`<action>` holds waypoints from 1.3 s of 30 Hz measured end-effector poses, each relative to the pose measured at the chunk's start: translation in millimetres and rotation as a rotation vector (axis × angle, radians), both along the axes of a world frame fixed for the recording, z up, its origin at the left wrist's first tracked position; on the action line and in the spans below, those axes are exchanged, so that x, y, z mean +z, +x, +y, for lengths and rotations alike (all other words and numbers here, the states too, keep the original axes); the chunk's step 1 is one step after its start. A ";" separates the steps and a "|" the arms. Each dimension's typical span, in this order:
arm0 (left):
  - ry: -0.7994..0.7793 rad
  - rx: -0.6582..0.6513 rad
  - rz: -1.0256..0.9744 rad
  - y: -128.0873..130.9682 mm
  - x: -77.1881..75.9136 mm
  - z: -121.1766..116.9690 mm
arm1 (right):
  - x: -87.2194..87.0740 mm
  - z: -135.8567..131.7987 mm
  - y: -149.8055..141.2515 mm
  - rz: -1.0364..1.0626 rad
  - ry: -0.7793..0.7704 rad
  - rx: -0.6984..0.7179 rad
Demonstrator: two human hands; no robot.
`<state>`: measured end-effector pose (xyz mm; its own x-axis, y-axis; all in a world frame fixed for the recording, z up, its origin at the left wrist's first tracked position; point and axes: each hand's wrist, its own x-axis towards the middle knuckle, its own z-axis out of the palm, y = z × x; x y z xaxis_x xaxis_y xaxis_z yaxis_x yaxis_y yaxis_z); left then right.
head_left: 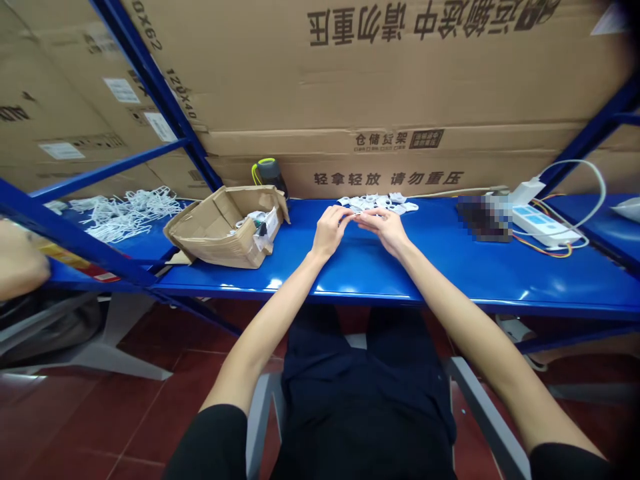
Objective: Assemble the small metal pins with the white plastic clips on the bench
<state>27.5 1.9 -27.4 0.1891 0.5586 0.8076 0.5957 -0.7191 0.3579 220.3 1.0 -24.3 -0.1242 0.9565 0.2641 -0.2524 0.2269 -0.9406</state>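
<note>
The left hand point(329, 231) and right hand point(386, 230) meet above the blue steel shelf point(400, 280), their fingertips pinching a small white plastic part point(354, 217). A loose pile of white plastic parts point(377, 203) lies just beyond the hands. To the left stands an open cardboard box point(225, 230); farther left lies a tangle of white plastic loops point(125, 213). A power strip point(543, 225) sits at right.
</note>
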 end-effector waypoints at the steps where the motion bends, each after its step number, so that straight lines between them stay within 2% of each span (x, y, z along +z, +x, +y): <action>1: -0.002 -0.001 0.001 0.0 0.0 -0.1 | 0.1 -0.5 -0.2 0.004 -0.001 0.000; 15: -0.024 0.010 -0.075 3.3 -1.2 -0.5 | 0.5 -3.1 -2.5 -0.021 0.024 -0.031; 22: -0.032 0.002 -0.102 5.1 -2.3 0.0 | 1.6 -2.3 0.2 -0.024 0.021 0.024; 31: -0.048 -0.095 -0.025 -9.1 1.5 8.3 | 9.6 -4.2 3.1 -0.306 0.212 -0.041; 39: -0.080 -0.138 -0.081 -13.6 2.9 10.3 | 12.6 -2.9 6.3 -0.395 0.315 -0.116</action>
<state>13.9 12.2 -24.5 0.2040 0.5951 0.7773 0.4603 -0.7591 0.4603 226.5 -1.9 -11.7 -0.1709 0.8515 0.4957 0.1516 0.5198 -0.8407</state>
